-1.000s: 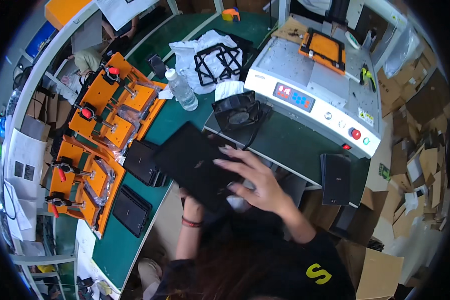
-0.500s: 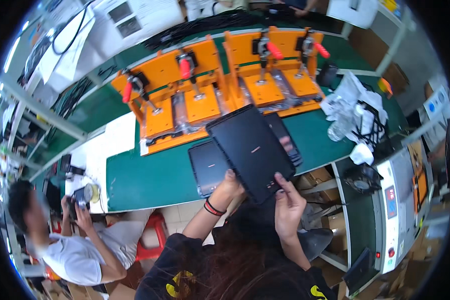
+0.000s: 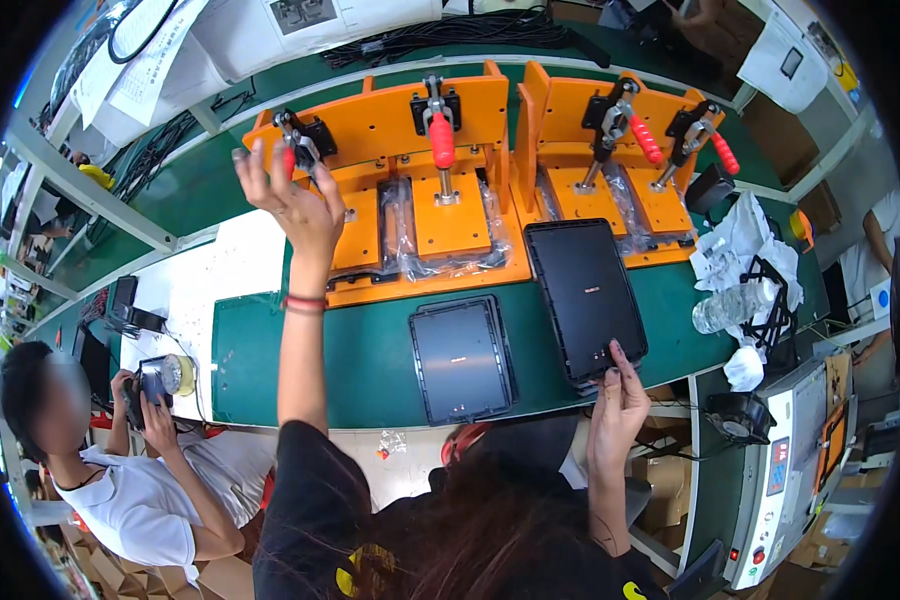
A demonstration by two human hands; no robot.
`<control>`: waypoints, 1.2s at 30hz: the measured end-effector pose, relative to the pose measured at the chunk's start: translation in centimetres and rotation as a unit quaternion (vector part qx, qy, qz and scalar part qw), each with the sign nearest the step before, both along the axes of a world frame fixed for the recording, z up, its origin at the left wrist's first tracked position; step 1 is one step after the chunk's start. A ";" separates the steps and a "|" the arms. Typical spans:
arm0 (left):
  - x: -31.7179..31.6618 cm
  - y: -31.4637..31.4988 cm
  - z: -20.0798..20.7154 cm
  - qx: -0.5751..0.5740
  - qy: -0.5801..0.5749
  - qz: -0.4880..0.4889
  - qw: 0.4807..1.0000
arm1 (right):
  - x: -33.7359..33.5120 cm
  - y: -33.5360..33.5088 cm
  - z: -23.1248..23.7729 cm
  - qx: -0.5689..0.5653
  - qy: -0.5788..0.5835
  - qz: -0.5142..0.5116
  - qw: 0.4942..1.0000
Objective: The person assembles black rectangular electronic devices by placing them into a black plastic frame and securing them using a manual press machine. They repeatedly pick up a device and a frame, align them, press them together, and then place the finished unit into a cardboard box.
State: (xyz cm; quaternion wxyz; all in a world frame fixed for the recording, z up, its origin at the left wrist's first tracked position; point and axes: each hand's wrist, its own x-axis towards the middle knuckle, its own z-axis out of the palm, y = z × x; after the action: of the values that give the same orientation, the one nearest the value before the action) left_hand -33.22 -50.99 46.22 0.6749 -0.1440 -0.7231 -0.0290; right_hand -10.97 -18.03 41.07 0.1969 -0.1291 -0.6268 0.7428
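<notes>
My left hand (image 3: 295, 205) is raised at the leftmost toggle clamp, with its fingers spread beside and partly over the red handle (image 3: 289, 161). Whether it touches the handle cannot be told. Near the table's front edge, my right hand (image 3: 618, 405) pinches the lower edge of a black flat plastic cover (image 3: 588, 290). That cover lies at a slight tilt in front of the right orange clamping fixture (image 3: 660, 215), seemingly on top of another dark piece. Left of it, a small stack of similar dark covers (image 3: 460, 360) rests on the green table (image 3: 360, 370).
Behind stands the left orange fixture (image 3: 390, 120) with clear film under its plates. At the right lie a plastic bottle (image 3: 735, 305), crumpled white wrapping (image 3: 760, 235) and black straps. A machine (image 3: 780, 470) stands at far right. A seated person (image 3: 135, 490) works at left.
My left hand has let go of the cover and risen left to the clamp handle. The cover has moved right and down toward the table, with my right hand still on its lower edge.
</notes>
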 end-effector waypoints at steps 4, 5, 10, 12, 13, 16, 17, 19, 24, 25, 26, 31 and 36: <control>-3.5 -1.4 6.3 -0.029 0.120 0.050 0.991 | -0.7 -3.7 0.7 0.063 -0.011 0.098 0.993; -4.2 -1.4 9.5 -0.037 0.032 0.021 0.999 | -0.6 -4.6 0.1 0.058 -0.005 0.139 0.989; -9.8 -8.0 14.5 0.104 -0.472 -0.204 0.852 | -0.9 -11.4 -0.2 0.048 -0.013 0.309 0.950; -12.0 -11.3 13.0 0.008 -0.309 -0.304 0.901 | -2.1 -14.3 -1.9 0.098 0.016 0.281 0.955; -10.3 -9.0 12.5 -0.083 -0.120 -0.261 0.954 | -3.1 -14.9 -2.4 0.180 0.041 0.251 0.950; -1.7 -5.8 7.9 0.341 -0.187 -0.358 0.849 | -5.0 -17.8 -4.4 0.163 0.058 0.211 0.962; -0.6 -6.3 4.8 0.415 -0.193 -0.275 0.845 | -5.6 -18.3 -5.3 0.153 0.055 0.211 0.964; 2.4 -8.4 -0.1 0.469 -0.258 -0.187 0.823 | -5.8 -20.7 -6.4 0.293 0.206 0.190 0.914; 4.1 -1.3 -7.2 0.454 -0.423 -0.242 0.746 | -7.4 -22.1 -5.3 0.146 0.115 0.175 0.967; 4.6 -0.1 -7.6 0.450 -0.445 -0.251 0.732 | -8.7 -22.4 -5.9 0.147 0.116 0.150 0.971; 5.6 -0.2 -8.0 0.446 -0.457 -0.242 0.730 | -9.6 -22.9 -6.0 0.135 0.101 0.163 0.972; 8.0 -0.8 -10.7 0.443 -0.486 -0.241 0.714 | -15.4 -27.3 -11.1 0.049 0.121 0.202 0.971; 8.9 -5.9 -13.7 0.460 -0.473 -0.224 0.717 | -15.9 -27.7 -8.7 0.100 0.091 0.262 0.956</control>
State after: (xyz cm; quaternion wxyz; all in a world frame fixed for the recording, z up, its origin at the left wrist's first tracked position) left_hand -24.35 -56.92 32.49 0.2013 0.0589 -0.7923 -0.5730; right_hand -26.86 -45.71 32.33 0.0637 0.1278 -0.6895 0.7101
